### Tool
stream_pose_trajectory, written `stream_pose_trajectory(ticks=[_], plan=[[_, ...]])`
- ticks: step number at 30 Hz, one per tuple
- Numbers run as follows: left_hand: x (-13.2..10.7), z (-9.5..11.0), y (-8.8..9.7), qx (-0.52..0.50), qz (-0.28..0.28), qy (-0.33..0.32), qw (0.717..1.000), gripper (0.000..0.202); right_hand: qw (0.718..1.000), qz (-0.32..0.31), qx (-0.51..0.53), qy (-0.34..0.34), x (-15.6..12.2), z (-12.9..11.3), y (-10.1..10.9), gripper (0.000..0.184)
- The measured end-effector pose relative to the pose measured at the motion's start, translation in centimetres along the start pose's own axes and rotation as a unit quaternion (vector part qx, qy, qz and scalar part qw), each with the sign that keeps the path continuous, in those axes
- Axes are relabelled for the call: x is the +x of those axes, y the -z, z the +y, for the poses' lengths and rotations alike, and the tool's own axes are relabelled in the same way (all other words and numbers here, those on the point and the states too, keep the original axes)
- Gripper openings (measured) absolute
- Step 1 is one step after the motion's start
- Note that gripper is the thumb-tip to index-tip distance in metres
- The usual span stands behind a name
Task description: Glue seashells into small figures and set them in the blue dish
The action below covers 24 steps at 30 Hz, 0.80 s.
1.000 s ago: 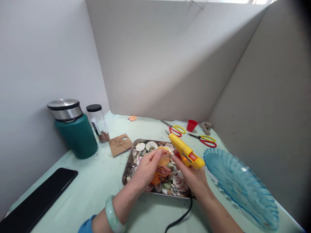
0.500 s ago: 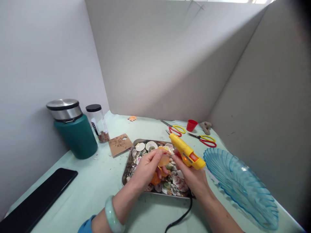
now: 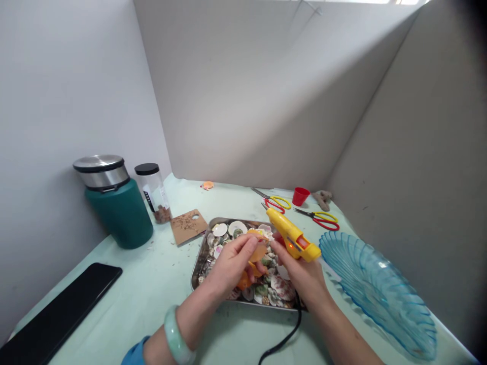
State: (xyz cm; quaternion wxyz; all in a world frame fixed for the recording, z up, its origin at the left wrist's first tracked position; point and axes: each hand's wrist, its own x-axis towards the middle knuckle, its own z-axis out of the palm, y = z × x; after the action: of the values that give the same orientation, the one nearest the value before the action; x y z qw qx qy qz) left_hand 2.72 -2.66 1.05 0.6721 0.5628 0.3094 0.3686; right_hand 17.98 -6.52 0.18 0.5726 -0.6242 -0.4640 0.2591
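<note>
My left hand (image 3: 232,263) pinches a thin orange shell (image 3: 259,252) between thumb and fingers. More orange pieces (image 3: 245,280) show just below it, partly covered by my fingers. A yellow hot glue gun (image 3: 286,230) is in my right hand (image 3: 304,279), its nozzle aimed up and to the left, a small orange light glowing on its side. The fingertips of that hand come close to the orange shell; whether they touch it I cannot tell. Beneath both hands is a metal tray (image 3: 195,271) full of mixed seashells (image 3: 282,288).
On the right lies a blue scalloped dish (image 3: 375,289). Behind are two pairs of scissors (image 3: 279,202) (image 3: 323,221), a red cup (image 3: 300,196) and a brown lumpy piece (image 3: 322,199). Leftward stand a green flask (image 3: 119,213), a jar (image 3: 152,190), a brown card (image 3: 187,227) and a black slab (image 3: 64,309).
The glue gun and my right hand have shifted very slightly. My left hand keeps its hold on the orange shell, almost still.
</note>
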Motion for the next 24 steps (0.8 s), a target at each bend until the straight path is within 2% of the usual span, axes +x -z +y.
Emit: stream_pose_trajectory(ticks=[6, 10, 16, 21, 24], plan=[[0.2, 0.2, 0.3, -0.124, 0.02, 0.021, 0.992, 0.039, 0.999, -0.007, 0.044, -0.026, 0.5, 0.5, 0.0, 0.039], [0.5, 0.8, 1.0, -0.174, 0.035, 0.009, 0.984, 0.032, 0.998, -0.053, 0.011, -0.029, 0.4, 0.6, 0.3, 0.038], [0.7, 0.9, 1.9, -0.139, 0.094, -0.012, 0.986, 0.027, 0.993, -0.098, -0.056, 0.03, 0.1, 0.5, 0.4, 0.03], [0.7, 1.0, 1.9, -0.129, 0.099, -0.02, 0.986, 0.03, 0.987, -0.147, -0.027, 0.058, 0.3, 1.1, 0.1, 0.031], [0.7, 1.1, 1.9, -0.13, 0.107, -0.028, 0.985, 0.031, 0.986, -0.15, -0.026, 0.062, 0.4, 1.2, 0.0, 0.03]])
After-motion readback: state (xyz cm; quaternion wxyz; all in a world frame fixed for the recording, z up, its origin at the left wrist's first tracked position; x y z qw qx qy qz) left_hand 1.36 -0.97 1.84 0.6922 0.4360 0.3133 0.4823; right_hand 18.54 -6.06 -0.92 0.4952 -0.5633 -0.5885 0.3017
